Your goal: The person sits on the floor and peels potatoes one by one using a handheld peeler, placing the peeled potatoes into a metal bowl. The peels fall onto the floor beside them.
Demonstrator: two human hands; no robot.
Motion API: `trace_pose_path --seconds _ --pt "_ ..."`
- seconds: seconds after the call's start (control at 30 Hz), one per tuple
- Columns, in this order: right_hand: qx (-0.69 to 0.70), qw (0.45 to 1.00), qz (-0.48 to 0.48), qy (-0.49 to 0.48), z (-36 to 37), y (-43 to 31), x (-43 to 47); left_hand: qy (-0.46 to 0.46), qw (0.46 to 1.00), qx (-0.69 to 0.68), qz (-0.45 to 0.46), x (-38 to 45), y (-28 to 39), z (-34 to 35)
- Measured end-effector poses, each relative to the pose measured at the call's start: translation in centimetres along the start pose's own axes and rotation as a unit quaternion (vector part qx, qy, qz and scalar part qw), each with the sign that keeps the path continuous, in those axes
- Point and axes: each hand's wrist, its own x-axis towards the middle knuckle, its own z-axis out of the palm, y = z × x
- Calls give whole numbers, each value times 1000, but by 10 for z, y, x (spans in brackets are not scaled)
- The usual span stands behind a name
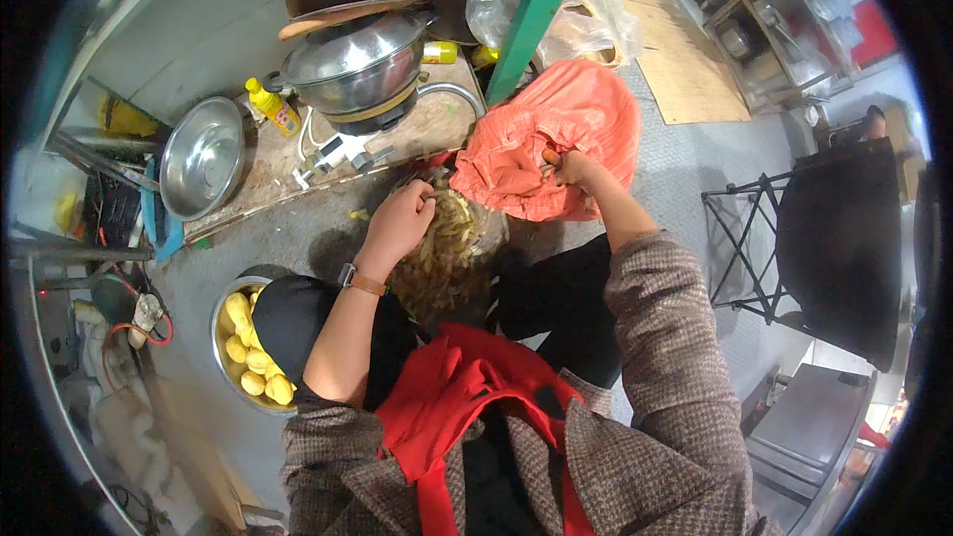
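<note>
A salmon-red woven sack (610,112) slumps on the floor before me with its mouth gathered open. My right hand (577,169) is in that mouth, its fingers around a small orange-brown object (551,156), perhaps a handle. Over a heap of peelings (447,246) between my legs hangs my left hand (404,214), fingers curled; whether they hold anything is hidden. Peeled potatoes (258,362) fill a steel bowl (217,327) beside my left knee, which covers part of it.
A low board (257,186) carries a lidded steel pot (350,67), a yellow bottle (273,106) and a steel basin (202,158) at its left end. A green post (540,11) rises behind the sack. To the right stands a black folding stool (837,246).
</note>
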Motion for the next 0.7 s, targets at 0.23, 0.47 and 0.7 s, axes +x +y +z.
trace_pose_path --seconds 0.23,0.47,0.7 --pt "111 979 -110 130 -26 4 -4 -2 1000 -8 -13 -3 -4 -2" --pt "434 760 -317 365 -67 -74 -69 8 1000 25 14 -5 -4 3" --pt "403 854 -304 126 -24 -127 -150 46 964 -262 -3 -5 13 -5"
